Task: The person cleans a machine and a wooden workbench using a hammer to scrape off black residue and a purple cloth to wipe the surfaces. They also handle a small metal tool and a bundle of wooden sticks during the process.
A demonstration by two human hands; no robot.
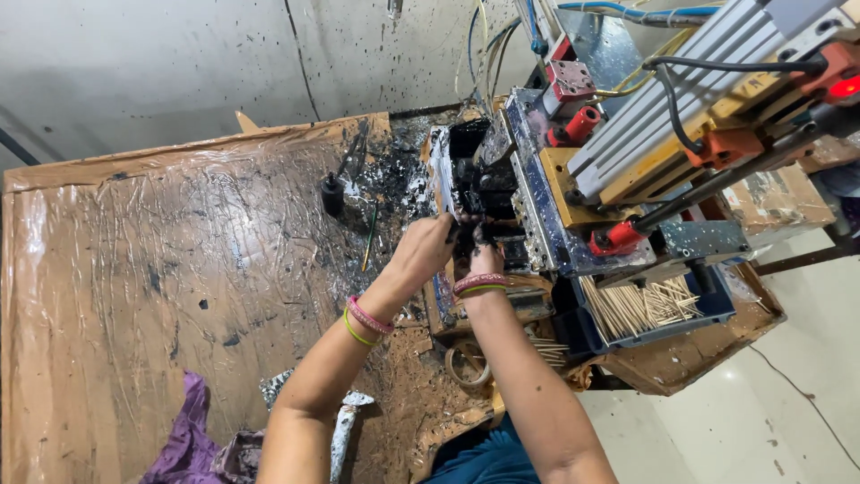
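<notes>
My left hand [425, 250] and my right hand [485, 260] reach together into the black, ink-coated front of a small metal machine [573, 170]. Both hands are stained black at the fingers, which are pinched at something dark inside the machine's opening [479, 193]; what they grip is hidden. Pink and green bangles circle both wrists. Just right of my right hand, a blue tray [649, 309] holds several thin pale wooden sticks.
A table covered in brown board and crinkled plastic film [170, 260] spreads to the left, spattered with black ink near the machine. A small black knob [332, 193], a tape roll [468, 363] and purple cloth [188, 439] lie on it. Wires run behind the machine.
</notes>
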